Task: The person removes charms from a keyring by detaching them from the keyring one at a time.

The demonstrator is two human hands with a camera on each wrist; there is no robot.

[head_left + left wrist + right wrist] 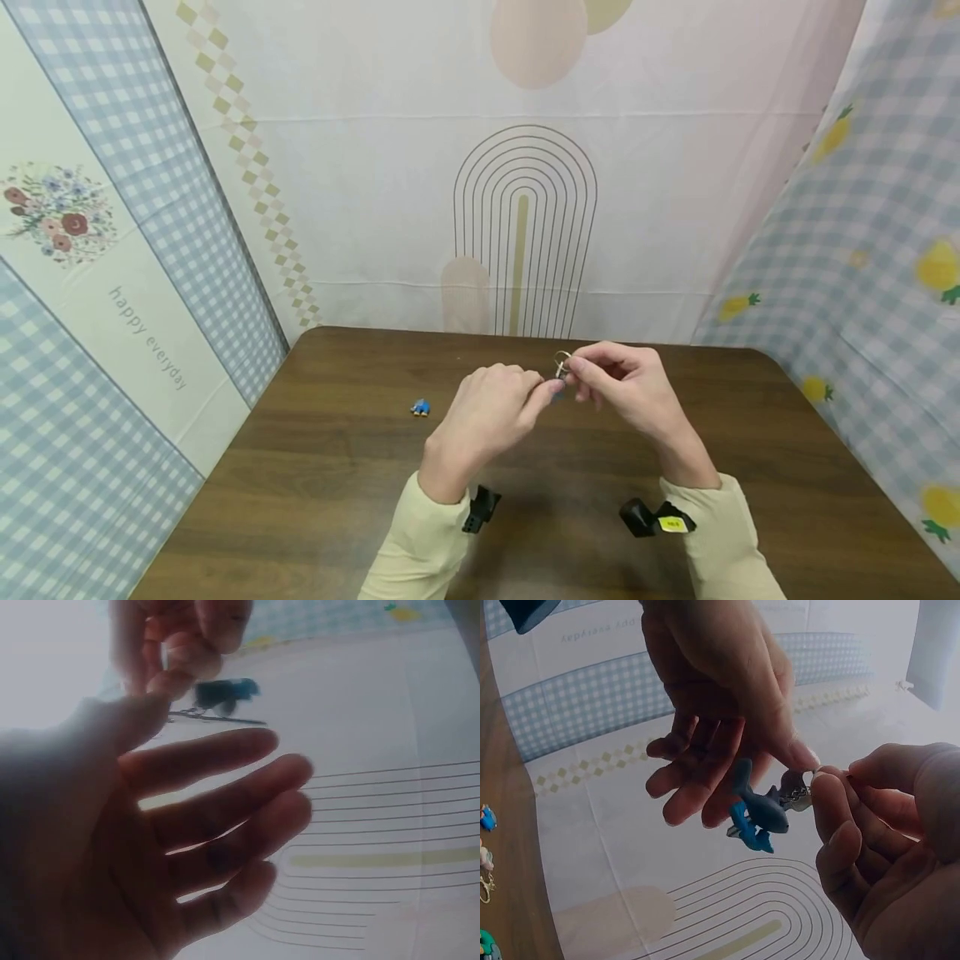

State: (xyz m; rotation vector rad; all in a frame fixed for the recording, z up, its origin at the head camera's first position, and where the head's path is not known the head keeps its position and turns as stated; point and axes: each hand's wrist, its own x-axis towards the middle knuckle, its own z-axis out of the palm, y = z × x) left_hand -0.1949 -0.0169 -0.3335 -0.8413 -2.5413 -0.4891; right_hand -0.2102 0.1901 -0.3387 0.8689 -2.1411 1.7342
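Raised over the table, both hands meet at a keychain with a thin metal key ring (562, 358). The left hand (491, 408) pinches the hardware by the ring with its thumb and forefinger; its other fingers stretch out loosely in the left wrist view. From the right, the right hand (626, 387) pinches the ring between thumb and fingertips. A grey fish-shaped charm (763, 810) and a bright blue charm (750, 832) dangle from a short chain (795, 796) in the right wrist view. Fingertips partly hide the ring there.
On the brown table (330, 483), a small blue figure (421, 407) lies left of the hands. The right wrist view's left edge shows a gold clasp (486, 889) and a green item (489, 945). A patterned cloth (375, 192) hangs behind the table.
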